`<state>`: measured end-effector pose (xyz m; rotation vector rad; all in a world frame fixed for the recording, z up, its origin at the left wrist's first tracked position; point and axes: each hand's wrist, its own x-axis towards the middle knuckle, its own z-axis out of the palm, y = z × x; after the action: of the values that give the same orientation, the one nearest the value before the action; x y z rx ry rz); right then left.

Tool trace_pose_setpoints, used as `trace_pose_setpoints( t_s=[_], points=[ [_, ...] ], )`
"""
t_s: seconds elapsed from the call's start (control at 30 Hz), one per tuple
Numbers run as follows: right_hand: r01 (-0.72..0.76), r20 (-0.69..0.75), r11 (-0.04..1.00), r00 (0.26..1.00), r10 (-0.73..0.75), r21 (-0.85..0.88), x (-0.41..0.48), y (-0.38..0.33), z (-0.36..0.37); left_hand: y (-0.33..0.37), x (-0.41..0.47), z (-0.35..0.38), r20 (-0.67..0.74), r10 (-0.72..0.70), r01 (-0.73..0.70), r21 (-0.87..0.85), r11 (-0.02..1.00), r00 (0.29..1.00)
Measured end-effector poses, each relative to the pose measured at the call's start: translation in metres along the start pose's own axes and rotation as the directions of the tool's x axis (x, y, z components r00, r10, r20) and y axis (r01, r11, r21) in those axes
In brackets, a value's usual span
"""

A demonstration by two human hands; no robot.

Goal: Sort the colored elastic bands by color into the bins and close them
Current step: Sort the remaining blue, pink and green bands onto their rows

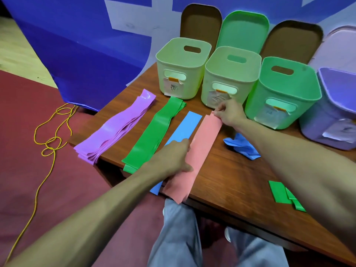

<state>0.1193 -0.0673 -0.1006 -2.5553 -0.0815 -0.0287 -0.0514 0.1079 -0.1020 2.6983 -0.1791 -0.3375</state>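
Observation:
A pink elastic band (200,151) lies stretched flat on the brown table (231,176). My right hand (230,112) pinches its far end, close to the middle pale bin (230,78). My left hand (173,160) holds the band near its front end, thumb underneath. Left of it lie a blue band (187,125), a green band (157,132) and a stack of purple bands (119,126). A crumpled blue band (243,146) and a folded green band (283,193) lie to the right. All the bins stand open in a row: a pale one (182,68), the middle one, a green one (283,93), a purple one (335,110).
Lids lean against the blue wall behind the bins: two brown (201,22) (292,39), one green (243,27), one lilac (339,45). A yellow cord (52,135) snakes over the red floor at the left. My knees (181,237) are under the table's front edge.

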Motion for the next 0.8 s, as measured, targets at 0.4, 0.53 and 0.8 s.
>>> trace_pose_setpoints(
  t_s=[0.4,0.53,0.8],
  points=[
    [0.113,-0.041,0.99,0.992,-0.117,-0.089,-0.032,0.015,-0.041,0.027,0.002,-0.008,-0.035,0.193,-0.179,0.245,0.953,0.98],
    [0.176,-0.082,0.979,0.979,-0.184,-0.1,-0.071,0.037,-0.083,0.046,0.012,-0.002,-0.098,0.196,-0.186,0.097,0.978,0.976],
    [0.001,-0.186,0.997,0.982,-0.015,-0.072,-0.148,0.141,-0.096,0.078,0.053,0.019,-0.24,0.275,-0.248,0.139,0.959,0.931]
  ],
)
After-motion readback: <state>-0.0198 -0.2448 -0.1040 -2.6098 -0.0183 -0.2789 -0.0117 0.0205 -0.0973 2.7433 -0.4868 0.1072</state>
